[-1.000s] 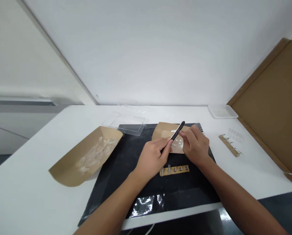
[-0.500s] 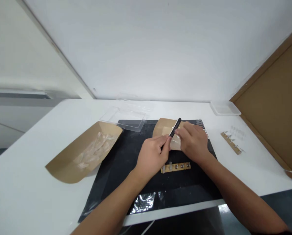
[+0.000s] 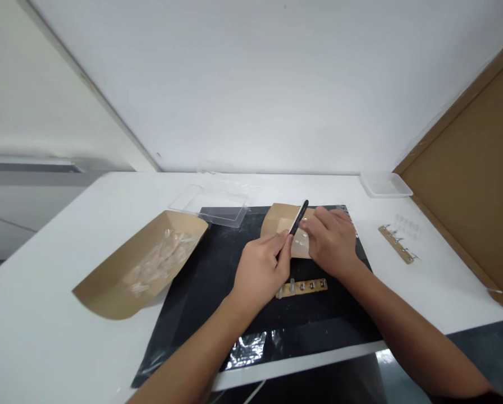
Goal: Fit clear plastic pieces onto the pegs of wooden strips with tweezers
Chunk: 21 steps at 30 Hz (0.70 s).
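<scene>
My left hand [image 3: 263, 265] is closed around a slim black stick with a white edge [image 3: 299, 216], which points up and away from me. Beside it, my right hand [image 3: 332, 238] is closed too, its thumb and fingertips bent together close to the stick. Whatever those fingertips may hold is too small to make out. Under both hands lies a curled brown paper sheet [image 3: 271, 220] with small pale bits on it. Nearer to me, a narrow tan strip [image 3: 306, 287] carries a row of metal clips, with clear upright pieces at its left end.
A black mat [image 3: 205, 292] covers the table's middle. On the left sits a brown paper tray [image 3: 108, 286] of clear plastic pieces, with a clear lid [image 3: 218, 205] behind it. At right are another clip strip [image 3: 397, 245], a clear shallow box [image 3: 386, 185] and a cardboard box [image 3: 470, 185].
Both hands and the black stick hold nearly the same pose. The whole view has shifted slightly, so things appear a little further left.
</scene>
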Each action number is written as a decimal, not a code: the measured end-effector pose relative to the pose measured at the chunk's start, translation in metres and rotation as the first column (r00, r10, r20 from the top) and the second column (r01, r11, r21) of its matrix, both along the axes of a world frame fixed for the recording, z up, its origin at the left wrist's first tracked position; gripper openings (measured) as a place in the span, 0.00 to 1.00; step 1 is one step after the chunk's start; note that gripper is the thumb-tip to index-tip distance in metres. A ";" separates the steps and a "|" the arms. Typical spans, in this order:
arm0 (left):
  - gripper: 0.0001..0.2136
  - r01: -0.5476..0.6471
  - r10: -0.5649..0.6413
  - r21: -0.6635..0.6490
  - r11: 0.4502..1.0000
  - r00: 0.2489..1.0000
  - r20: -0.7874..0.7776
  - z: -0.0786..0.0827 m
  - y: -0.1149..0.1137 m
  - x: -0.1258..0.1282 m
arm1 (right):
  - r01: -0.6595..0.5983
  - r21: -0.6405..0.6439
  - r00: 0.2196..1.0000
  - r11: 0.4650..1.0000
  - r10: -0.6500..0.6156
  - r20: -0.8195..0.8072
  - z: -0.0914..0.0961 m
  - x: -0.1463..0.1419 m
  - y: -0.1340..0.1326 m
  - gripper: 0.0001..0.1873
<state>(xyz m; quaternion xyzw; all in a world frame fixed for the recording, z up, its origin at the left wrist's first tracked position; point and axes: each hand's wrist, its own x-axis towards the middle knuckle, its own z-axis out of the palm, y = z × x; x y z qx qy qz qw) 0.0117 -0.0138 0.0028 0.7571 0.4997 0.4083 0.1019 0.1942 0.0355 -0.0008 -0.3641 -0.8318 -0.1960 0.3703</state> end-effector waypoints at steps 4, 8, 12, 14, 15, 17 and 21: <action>0.20 0.015 -0.015 0.016 1.000 1.000 -0.004 0.001 -0.001 0.001 | 0.004 -0.032 1.000 0.999 -0.005 -0.025 0.001 0.000 0.001 0.11; 0.19 0.002 -0.001 0.042 0.999 1.000 -0.015 -0.001 0.000 0.002 | 0.042 -0.040 0.999 0.998 -0.044 -0.028 0.003 -0.001 -0.001 0.11; 0.17 -0.015 0.020 0.097 0.995 0.999 -0.051 -0.003 0.001 0.000 | 0.033 -0.042 0.999 0.999 -0.033 -0.008 0.003 -0.004 -0.003 0.12; 0.17 -0.028 0.034 0.107 0.994 0.998 -0.056 -0.003 0.001 0.000 | 0.053 -0.030 0.998 0.998 -0.054 -0.040 0.003 -0.005 -0.003 0.12; 0.17 -0.033 0.039 0.109 0.994 0.997 -0.061 -0.003 0.001 -0.001 | 0.040 -0.041 0.999 0.998 -0.042 -0.032 0.003 -0.005 -0.003 0.12; 0.16 -0.034 0.042 0.113 0.993 0.997 -0.067 -0.004 0.000 0.000 | -0.002 -0.076 1.000 0.997 0.002 -0.010 0.004 -0.006 -0.003 0.11; 0.15 -0.041 0.050 0.119 0.992 0.996 -0.074 -0.005 -0.001 0.002 | 0.072 -0.055 0.993 0.996 -0.077 -0.090 0.005 -0.007 -0.003 0.11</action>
